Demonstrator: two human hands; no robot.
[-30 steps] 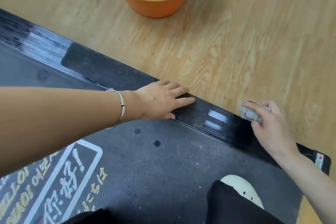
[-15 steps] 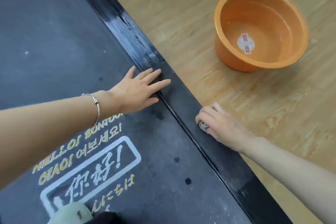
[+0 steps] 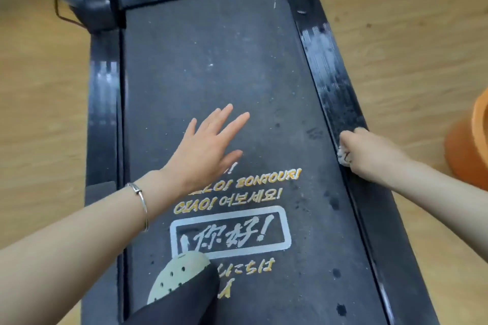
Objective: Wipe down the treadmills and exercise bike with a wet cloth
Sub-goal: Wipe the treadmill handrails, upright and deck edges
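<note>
Head view, treadmill [image 3: 211, 60] lengthwise ahead, left hand [image 3: 206, 150] fingers splayed flat, right hand [image 3: 369, 150] fingers clenching cloth [image 3: 344, 157]

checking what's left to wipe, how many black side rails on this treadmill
2: the black ribbed left rail beside the dark belt, and the right rail, where the right hand grips a pale cloth.

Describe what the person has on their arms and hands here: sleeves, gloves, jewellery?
Both forearms are bare as far as the frame shows: no sleeves and no gloves. The left hand has a thin silver bangle round its wrist. No rings show on its fingers. The right hand and its wrist carry nothing visible.
</note>
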